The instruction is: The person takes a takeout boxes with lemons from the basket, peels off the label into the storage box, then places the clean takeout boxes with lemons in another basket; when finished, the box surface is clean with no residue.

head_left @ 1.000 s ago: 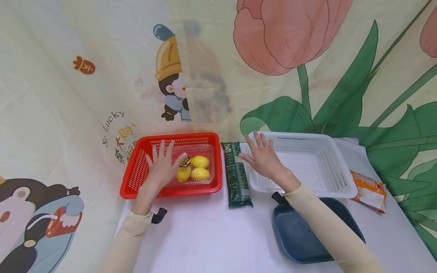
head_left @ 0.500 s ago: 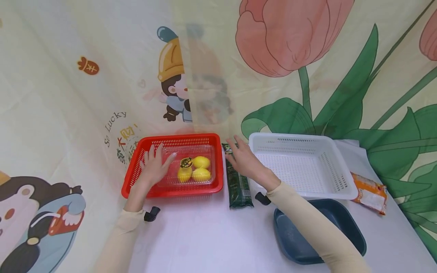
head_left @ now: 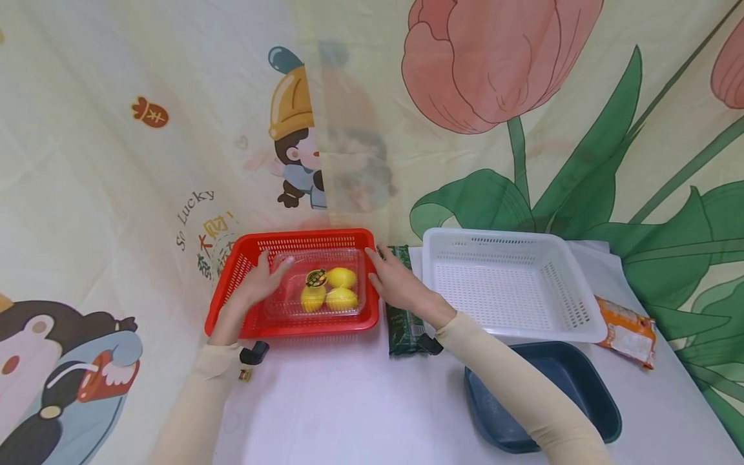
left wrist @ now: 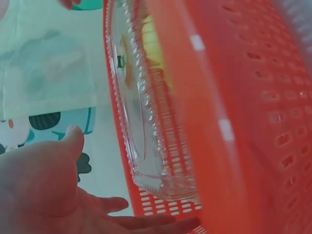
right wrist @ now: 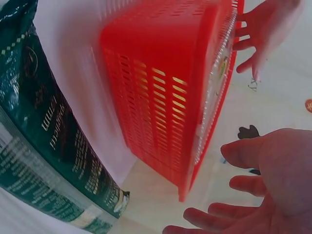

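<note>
Brought right hand [head_left: 401, 284] closer to left hand [head_left: 256, 283], beside red basket [head_left: 325, 325]

Grasping nothing, with fingers loosely extended on both. Having clear fruit box [head_left: 316, 280] between hands, inside basket, and green packet [head_left: 404, 330] partly beneath right hand.

Both arms reach forward in cream sleeves, the left forearm [head_left: 194, 400] rising fairly steeply and the right forearm [head_left: 523, 381] slanting more strongly inward, with bare skin past each cuff. The left hand [head_left: 254, 285] has its thumb held well away from its extended fingers. The right hand [head_left: 400, 283] is apart from it, fingers relaxed and slightly spread, thumb separate
</note>
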The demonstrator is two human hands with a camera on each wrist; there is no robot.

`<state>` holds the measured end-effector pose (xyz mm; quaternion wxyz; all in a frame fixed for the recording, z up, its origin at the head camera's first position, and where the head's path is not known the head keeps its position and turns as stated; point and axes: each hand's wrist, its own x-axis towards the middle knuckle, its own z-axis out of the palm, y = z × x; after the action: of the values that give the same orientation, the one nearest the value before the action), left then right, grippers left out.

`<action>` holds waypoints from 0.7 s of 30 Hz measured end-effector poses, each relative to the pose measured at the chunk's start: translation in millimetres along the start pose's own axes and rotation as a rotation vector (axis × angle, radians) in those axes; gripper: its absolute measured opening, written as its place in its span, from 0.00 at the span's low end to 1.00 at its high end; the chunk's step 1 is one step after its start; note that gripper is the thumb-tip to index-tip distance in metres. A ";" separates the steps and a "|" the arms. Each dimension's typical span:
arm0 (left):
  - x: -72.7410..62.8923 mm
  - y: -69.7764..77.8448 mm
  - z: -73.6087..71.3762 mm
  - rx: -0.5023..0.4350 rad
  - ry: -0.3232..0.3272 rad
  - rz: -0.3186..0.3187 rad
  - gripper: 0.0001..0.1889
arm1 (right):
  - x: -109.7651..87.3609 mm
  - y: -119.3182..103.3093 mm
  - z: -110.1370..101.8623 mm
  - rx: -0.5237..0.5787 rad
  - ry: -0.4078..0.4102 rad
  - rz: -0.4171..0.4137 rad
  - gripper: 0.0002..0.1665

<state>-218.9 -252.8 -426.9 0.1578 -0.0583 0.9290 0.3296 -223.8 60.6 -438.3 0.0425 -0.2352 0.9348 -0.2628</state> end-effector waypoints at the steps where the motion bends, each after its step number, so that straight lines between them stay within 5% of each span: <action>1: 1.0 -0.1 -1.7 -0.013 -0.026 -0.013 0.55 | 0.3 -0.3 1.4 0.005 -0.006 0.005 0.39; 9: 8.3 5.2 -16.1 -0.231 -0.199 -0.144 0.56 | 3.8 1.6 11.2 0.019 -0.014 0.019 0.39; 21: 28.6 2.1 -33.0 -0.411 -0.395 -0.286 0.48 | 6.3 2.9 18.2 0.064 -0.037 0.041 0.39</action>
<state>-254.8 -272.1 -411.0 0.3648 -0.1539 0.7766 0.4900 -226.9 51.3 -455.1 0.0726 -0.2192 0.9296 -0.2873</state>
